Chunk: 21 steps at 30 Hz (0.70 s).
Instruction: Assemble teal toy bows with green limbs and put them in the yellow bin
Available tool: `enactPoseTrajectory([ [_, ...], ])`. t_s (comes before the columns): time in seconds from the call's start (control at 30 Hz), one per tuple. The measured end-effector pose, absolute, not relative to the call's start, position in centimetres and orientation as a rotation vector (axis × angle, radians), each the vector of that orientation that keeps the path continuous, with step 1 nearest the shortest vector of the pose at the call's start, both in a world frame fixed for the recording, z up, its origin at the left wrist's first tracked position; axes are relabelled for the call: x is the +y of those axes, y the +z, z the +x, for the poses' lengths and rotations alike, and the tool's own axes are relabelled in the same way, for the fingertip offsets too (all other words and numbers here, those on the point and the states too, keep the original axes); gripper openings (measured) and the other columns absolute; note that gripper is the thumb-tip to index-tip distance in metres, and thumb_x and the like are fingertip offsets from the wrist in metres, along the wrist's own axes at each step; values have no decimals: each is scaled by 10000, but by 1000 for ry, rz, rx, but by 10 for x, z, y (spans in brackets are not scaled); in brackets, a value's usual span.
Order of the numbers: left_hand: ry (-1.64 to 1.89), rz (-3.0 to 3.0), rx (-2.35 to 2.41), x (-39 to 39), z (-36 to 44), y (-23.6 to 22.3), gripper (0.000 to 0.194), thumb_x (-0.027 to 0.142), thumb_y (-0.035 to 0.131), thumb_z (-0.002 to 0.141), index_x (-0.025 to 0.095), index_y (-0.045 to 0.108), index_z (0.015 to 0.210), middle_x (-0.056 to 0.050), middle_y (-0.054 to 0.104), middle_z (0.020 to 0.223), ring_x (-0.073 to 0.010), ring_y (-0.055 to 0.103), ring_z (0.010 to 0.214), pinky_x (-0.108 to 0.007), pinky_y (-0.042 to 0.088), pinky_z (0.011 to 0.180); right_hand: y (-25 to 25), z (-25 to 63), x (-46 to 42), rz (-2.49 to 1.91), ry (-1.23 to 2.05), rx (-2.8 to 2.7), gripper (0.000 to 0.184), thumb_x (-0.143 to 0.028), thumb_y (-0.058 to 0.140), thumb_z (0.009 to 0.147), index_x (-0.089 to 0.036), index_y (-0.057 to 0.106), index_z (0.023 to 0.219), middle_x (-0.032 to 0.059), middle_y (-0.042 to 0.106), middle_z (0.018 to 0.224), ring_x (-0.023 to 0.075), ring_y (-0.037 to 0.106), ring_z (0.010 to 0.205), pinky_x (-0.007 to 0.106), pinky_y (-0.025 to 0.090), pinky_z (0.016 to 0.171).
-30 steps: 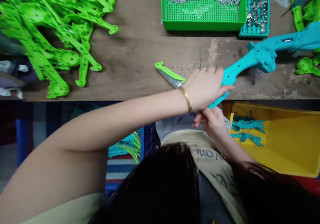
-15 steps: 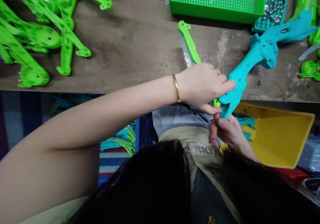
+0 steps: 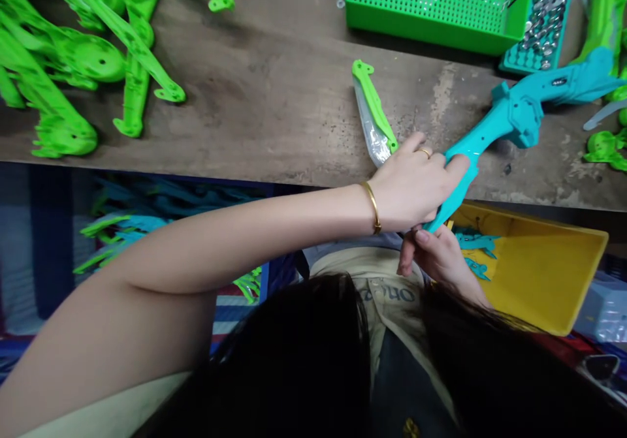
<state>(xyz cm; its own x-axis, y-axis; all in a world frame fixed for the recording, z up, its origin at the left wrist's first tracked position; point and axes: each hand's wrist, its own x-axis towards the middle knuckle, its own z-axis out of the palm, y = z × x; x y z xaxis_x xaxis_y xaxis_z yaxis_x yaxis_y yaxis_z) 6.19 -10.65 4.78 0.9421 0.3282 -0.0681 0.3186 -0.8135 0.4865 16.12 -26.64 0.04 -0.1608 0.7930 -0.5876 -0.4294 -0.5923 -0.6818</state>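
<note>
Bright green parts (image 3: 100, 59) crowd the upper left of the tabletop (image 3: 274, 98); a slim green piece (image 3: 373, 102) lies at centre. And here's the left hand (image 3: 416, 180), fingers closed over the turquoise part (image 3: 482, 131), right of centre! The right hand (image 3: 443, 252) curls its fingers at the lower tip, grip unclear. Yellow bin (image 3: 548, 268), lower right.

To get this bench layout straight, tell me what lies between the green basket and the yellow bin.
Between green basket and yellow bin runs the long turquoise piece, with wooden tabletop on both sides; the head view shows this.
</note>
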Motion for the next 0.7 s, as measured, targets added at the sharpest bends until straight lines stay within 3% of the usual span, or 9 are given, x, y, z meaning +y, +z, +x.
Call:
enactPoseTrajectory([
  [0.13,-141,2340,398,-83,64,51,645,380,610,849,140,381,1402,-66,719,1029,-215,669,954,-368,433,952,-3,150,-269,-1273,1812,-402,367,-529,672,807,-215,488,763,-17,693,575,146,638,448,269,555,479],
  [0.27,-161,2200,739,-73,93,49,633,588,454,932,77,464,1306,-146,694,1100,-244,670,987,-320,480,826,-9,121,-258,-1240,1787,-397,391,-546,633,832,-234,398,811,-29,705,593,154,664,473,277,565,492],
  [0.5,-159,2213,890,-74,113,37,461,496,410,985,107,495,1219,-156,698,1100,-263,674,1004,-311,480,779,-5,121,-233,-1344,1820,-510,579,-754,631,688,-211,489,832,-6,708,637,127,653,513,245,519,509],
  [0.6,-207,2255,886,-75,107,40,436,485,388,998,114,487,1204,-148,710,1061,-260,685,977,-302,474,748,-3,140,-234,-1557,1525,-658,547,-744,529,784,-200,508,728,-30,637,573,70,553,467,206,438,489],
  [0.7,-279,2322,861,-77,104,46,442,515,374,996,129,492,1176,-137,723,1002,-269,700,930,-301,466,700,-8,138,-235,-1578,1456,-689,524,-703,501,836,-201,497,685,-63,520,471,54,440,421,201,357,460],
])
